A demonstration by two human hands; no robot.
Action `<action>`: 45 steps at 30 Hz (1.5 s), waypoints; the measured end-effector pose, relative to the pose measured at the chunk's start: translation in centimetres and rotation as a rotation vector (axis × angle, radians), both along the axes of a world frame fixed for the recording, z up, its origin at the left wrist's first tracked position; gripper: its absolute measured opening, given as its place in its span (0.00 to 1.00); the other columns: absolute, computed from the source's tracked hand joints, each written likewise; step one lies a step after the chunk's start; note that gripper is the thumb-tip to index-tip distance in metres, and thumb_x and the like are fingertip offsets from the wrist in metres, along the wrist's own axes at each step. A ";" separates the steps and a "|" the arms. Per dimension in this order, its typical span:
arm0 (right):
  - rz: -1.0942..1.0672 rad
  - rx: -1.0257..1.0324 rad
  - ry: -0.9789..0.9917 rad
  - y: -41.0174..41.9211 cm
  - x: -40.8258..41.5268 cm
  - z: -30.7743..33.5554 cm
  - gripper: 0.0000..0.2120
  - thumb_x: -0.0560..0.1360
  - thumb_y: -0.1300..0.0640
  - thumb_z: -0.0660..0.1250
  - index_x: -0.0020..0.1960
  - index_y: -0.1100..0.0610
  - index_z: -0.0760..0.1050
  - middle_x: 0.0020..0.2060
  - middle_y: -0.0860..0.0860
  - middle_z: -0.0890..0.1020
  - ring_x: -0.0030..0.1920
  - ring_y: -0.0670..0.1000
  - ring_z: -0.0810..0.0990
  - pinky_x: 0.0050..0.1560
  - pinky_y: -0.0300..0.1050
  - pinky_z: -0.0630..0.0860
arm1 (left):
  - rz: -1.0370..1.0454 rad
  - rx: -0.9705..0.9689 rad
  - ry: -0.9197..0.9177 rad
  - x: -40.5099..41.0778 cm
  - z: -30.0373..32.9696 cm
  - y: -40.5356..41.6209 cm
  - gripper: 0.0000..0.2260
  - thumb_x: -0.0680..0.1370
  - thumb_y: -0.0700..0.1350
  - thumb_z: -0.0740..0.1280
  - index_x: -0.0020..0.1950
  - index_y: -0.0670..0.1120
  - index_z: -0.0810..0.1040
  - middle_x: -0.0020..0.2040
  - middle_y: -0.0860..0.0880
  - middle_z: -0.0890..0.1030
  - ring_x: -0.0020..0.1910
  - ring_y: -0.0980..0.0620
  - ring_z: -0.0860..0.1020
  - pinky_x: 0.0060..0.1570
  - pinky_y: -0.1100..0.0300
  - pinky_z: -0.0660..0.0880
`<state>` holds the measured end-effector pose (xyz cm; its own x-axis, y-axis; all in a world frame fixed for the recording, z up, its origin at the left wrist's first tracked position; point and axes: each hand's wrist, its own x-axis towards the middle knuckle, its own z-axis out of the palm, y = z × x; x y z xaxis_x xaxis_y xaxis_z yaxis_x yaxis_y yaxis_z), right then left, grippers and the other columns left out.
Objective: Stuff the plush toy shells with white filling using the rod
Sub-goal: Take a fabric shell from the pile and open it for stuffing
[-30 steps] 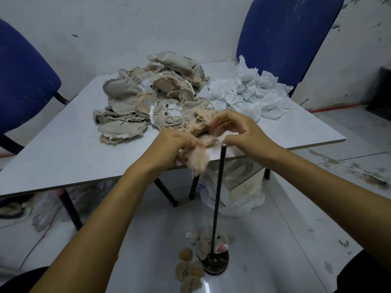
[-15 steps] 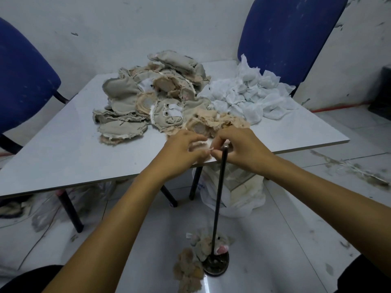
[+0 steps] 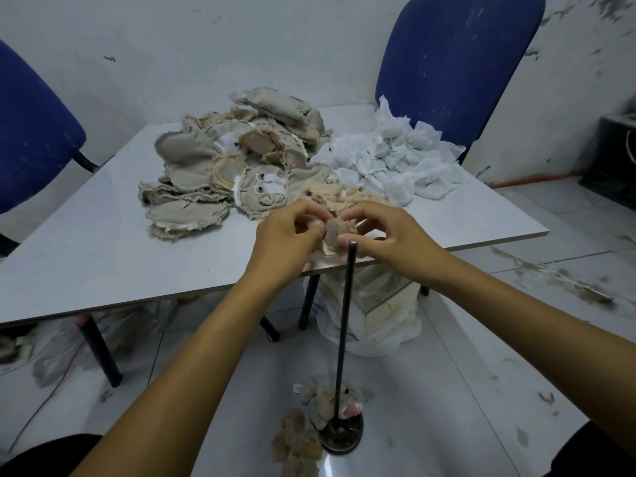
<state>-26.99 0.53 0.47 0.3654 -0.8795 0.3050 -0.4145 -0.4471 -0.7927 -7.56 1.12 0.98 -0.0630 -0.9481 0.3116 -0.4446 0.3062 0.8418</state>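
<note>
One head-worn camera is looking forward and down from close above the hands [image 3: 339, 235], taking in the surface [image 3: 103, 256], the floor beneath and the wall beyond.

A makeshift toy-stuffing workshop: scuffed white walls, fabric shells [image 3: 237, 166] heaped on a tabletop [image 3: 103, 256], lint-strewn floor [image 3: 447, 390].

A small beige plush toy shell [image 3: 333, 232] with frayed edges is pinched at the near edge of the table, just above the tip of a thin black metal rod [image 3: 345, 325] — upright on a round dark base on the floor. Farther back, left of centre, lies a heap of flat grey-beige fabric shells [image 3: 220, 166]; to its right — touching it — sits a pile of crumpled white filling [image 3: 395, 160].
</note>
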 end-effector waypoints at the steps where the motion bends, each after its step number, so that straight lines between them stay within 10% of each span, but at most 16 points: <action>1: 0.023 0.012 0.001 0.1 -0.1 0.2 0.13 0.75 0.53 0.74 0.59 0.49 0.79 0.53 0.46 0.81 0.50 0.47 0.81 0.51 0.45 0.81 | -0.001 0.000 0.017 -0.1 0.3 0.1 0.12 0.76 0.37 0.68 0.44 0.55 0.81 0.40 0.48 0.82 0.42 0.48 0.82 0.46 0.49 0.81; 13: -0.062 0.244 -0.567 1.9 0.6 1.0 0.12 0.76 0.73 0.63 0.49 0.58 0.80 0.38 0.60 0.75 0.33 0.50 0.75 0.34 0.42 0.77 | -0.349 0.291 0.278 0.7 1.6 1.2 0.08 0.79 0.39 0.68 0.41 0.49 0.79 0.38 0.53 0.81 0.37 0.56 0.75 0.37 0.62 0.73; 25: 0.498 0.619 -0.601 3.2 0.0 2.6 0.24 0.69 0.51 0.77 0.56 0.61 0.69 0.34 0.51 0.74 0.32 0.46 0.72 0.32 0.38 0.72 | -0.409 0.284 0.582 -1.4 2.6 3.1 0.12 0.81 0.47 0.63 0.52 0.39 0.78 0.46 0.39 0.78 0.44 0.46 0.75 0.44 0.54 0.70; 29: 0.325 0.412 -0.533 3.0 -0.4 3.5 0.02 0.74 0.59 0.69 0.44 0.56 0.77 0.37 0.51 0.78 0.34 0.47 0.75 0.32 0.38 0.75 | -0.474 0.229 0.633 -1.5 3.2 3.6 0.20 0.79 0.47 0.62 0.59 0.30 0.72 0.54 0.31 0.75 0.52 0.39 0.72 0.54 0.44 0.68; 32: 0.226 0.236 -0.509 2.9 -0.5 3.5 0.12 0.75 0.56 0.69 0.33 0.48 0.76 0.31 0.47 0.76 0.31 0.45 0.74 0.34 0.39 0.75 | -0.527 0.194 0.509 -0.6 3.6 3.6 0.04 0.77 0.45 0.65 0.48 0.46 0.78 0.46 0.46 0.76 0.45 0.51 0.73 0.42 0.60 0.70; 38: 0.155 0.063 -0.405 3.5 0.0 3.7 0.05 0.75 0.53 0.69 0.41 0.52 0.78 0.30 0.54 0.74 0.31 0.48 0.75 0.34 0.42 0.78 | -0.495 -0.008 0.094 0.7 3.9 3.4 0.07 0.73 0.47 0.71 0.45 0.49 0.75 0.39 0.57 0.73 0.38 0.57 0.71 0.37 0.63 0.70; 45: 0.112 -0.577 0.143 4.3 -1.6 3.3 0.05 0.74 0.61 0.73 0.47 0.60 0.78 0.37 0.49 0.80 0.38 0.46 0.78 0.40 0.39 0.77 | -0.270 -0.673 -0.445 1.1 2.7 4.2 0.04 0.74 0.35 0.72 0.45 0.39 0.77 0.38 0.49 0.75 0.36 0.55 0.69 0.35 0.61 0.70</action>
